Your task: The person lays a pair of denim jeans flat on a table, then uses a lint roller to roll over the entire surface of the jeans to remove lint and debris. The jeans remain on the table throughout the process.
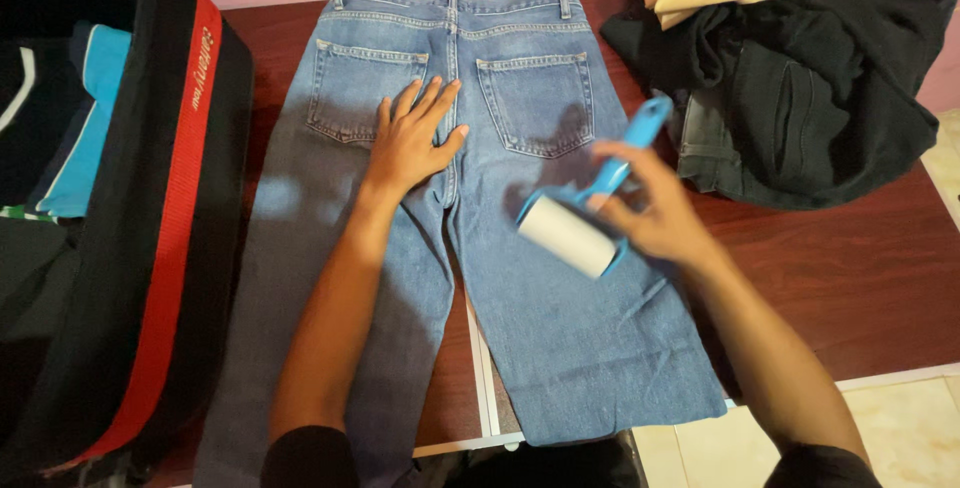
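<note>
On denim jeans (520, 278): left hand (410, 143) flat, fingers spread; right hand (655, 213) grips blue lint roller (585, 213), white cylinder.

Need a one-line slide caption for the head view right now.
Left hand flat on blue jeans spread back-up on a dark table; right hand holds a blue lint roller.

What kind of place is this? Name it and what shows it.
Probably a room at home: blue jeans spread on a dark wooden surface, piled dark clothes, an open bag of folded garments.
</note>
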